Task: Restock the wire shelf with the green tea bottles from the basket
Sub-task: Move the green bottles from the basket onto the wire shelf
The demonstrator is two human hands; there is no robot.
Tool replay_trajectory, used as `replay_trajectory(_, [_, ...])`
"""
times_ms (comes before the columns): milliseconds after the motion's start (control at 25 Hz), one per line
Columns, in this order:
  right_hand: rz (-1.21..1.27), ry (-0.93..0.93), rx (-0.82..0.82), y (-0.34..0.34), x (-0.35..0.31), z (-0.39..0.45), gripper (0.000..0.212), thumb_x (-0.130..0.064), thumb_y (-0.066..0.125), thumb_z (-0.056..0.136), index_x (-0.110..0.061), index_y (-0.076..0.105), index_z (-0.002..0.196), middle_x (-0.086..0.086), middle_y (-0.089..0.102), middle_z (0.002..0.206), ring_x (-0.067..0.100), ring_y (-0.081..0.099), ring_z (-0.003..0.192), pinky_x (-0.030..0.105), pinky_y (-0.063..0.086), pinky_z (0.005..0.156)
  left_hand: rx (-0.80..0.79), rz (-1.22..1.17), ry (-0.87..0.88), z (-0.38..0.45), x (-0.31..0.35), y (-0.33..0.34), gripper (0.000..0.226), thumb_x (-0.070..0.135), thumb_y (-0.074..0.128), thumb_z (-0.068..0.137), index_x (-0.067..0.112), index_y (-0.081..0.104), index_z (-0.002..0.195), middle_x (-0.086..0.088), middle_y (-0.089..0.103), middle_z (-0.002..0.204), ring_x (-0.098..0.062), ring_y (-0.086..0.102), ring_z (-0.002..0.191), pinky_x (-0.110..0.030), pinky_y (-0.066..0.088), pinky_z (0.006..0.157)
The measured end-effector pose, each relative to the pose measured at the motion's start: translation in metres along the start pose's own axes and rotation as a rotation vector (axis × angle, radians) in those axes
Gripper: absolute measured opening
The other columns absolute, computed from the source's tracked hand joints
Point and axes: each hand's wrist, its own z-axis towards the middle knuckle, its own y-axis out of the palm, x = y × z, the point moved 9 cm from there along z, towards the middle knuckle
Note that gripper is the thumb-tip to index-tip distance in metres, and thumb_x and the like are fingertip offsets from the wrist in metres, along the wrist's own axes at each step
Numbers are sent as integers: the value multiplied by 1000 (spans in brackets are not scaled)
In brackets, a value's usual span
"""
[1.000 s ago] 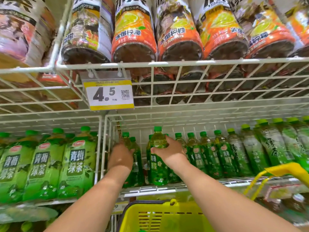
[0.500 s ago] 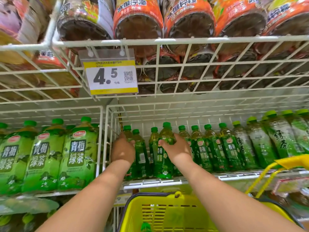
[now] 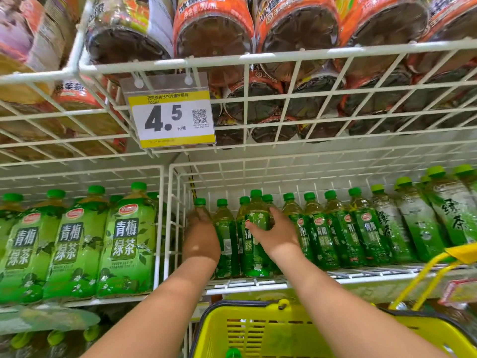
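Note:
My left hand (image 3: 201,236) grips a green tea bottle (image 3: 199,205) at the far left of the white wire shelf (image 3: 284,281). My right hand (image 3: 277,235) is wrapped around a second green tea bottle (image 3: 256,228) standing upright at the shelf's front, a little right of the first. Another bottle (image 3: 226,236) stands between my two hands. A row of the same small bottles (image 3: 343,228) continues to the right. The yellow basket (image 3: 258,332) sits below the shelf, with one green cap (image 3: 233,353) showing inside it.
Large green tea bottles (image 3: 77,244) fill the neighbouring wire bay on the left. Orange-labelled bottles (image 3: 214,29) lie on the wire shelf overhead, with a 4.5 price tag (image 3: 171,117) hanging from it. The basket's yellow handle (image 3: 438,264) rises at the right.
Both hands have pushed their bottles further onto the shelf. The right-hand bottle now stands on the wire. The view has tilted up slightly.

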Motion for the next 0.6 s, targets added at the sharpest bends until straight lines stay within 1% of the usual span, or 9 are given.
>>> replay_trajectory(80, [-5, -18, -7, 2, -1, 1, 87, -55, 71, 83, -26, 29, 154, -1, 28, 160, 24, 30, 145, 38, 34, 112, -114, 1, -11, 0, -5, 13, 69, -3, 39, 95, 2, 8, 156, -22, 25, 158, -30, 53, 128, -36, 50, 96])
replay_trajectory(200, [-5, -13, -12, 3, 3, 4, 88, -58, 71, 81, -27, 30, 153, -1, 30, 159, 25, 33, 144, 41, 36, 112, -144, 47, -17, -5, -10, 13, 68, -3, 40, 95, 6, 13, 156, -19, 29, 157, -30, 51, 130, -36, 51, 97])
replay_trajectory(280, [-3, -5, -13, 4, 7, 7, 89, -60, 71, 80, -28, 31, 153, 0, 34, 157, 26, 36, 142, 43, 39, 111, -174, 19, -33, -7, -9, 10, 65, -2, 39, 95, 7, 17, 155, -18, 34, 155, -30, 52, 129, -36, 51, 95])
replay_trajectory(320, [-6, -4, -12, 4, 7, 7, 89, -61, 71, 79, -28, 32, 152, 0, 35, 156, 26, 38, 141, 43, 40, 110, -207, 8, -42, -9, -7, 9, 66, -1, 39, 95, 8, 13, 156, -18, 26, 159, -29, 49, 132, -36, 50, 96])
replay_trajectory(400, [-3, -2, -10, 4, 7, 6, 90, -62, 71, 78, -28, 33, 152, 1, 39, 154, 26, 41, 139, 44, 42, 109, -276, 0, -69, -15, -6, 12, 76, -1, 41, 95, 10, -2, 158, -16, -1, 165, -29, 40, 140, -36, 50, 95])
replay_trajectory(440, [4, 6, -12, 4, 6, 6, 90, -62, 71, 78, -28, 33, 152, 1, 41, 153, 26, 42, 138, 44, 43, 109, -295, 4, -68, -21, -6, 12, 81, 1, 44, 95, 12, -7, 157, -15, -9, 164, -29, 39, 141, -36, 50, 93])
replay_trajectory(480, [13, 14, -10, 3, 5, 5, 90, -61, 72, 78, -28, 34, 152, 1, 41, 152, 26, 42, 138, 44, 43, 109, -292, -6, -60, -28, -8, 11, 84, 3, 48, 95, 16, -8, 158, -14, -11, 164, -29, 39, 141, -35, 51, 92])
replay_trajectory(520, [20, 30, -7, 2, 4, 4, 90, -61, 72, 78, -27, 34, 152, 2, 42, 152, 26, 43, 137, 44, 43, 109, -299, -34, -37, -37, -8, 7, 84, 7, 50, 96, 19, -4, 158, -12, -10, 165, -29, 39, 141, -34, 50, 94])
replay_trajectory(600, [19, 45, 1, 0, 1, 0, 89, -59, 74, 78, -26, 36, 151, 2, 43, 152, 26, 43, 137, 44, 43, 109, -278, -91, 65, -58, -5, -9, 74, 19, 51, 98, 25, 9, 159, -7, -5, 166, -30, 31, 145, -35, 43, 106])
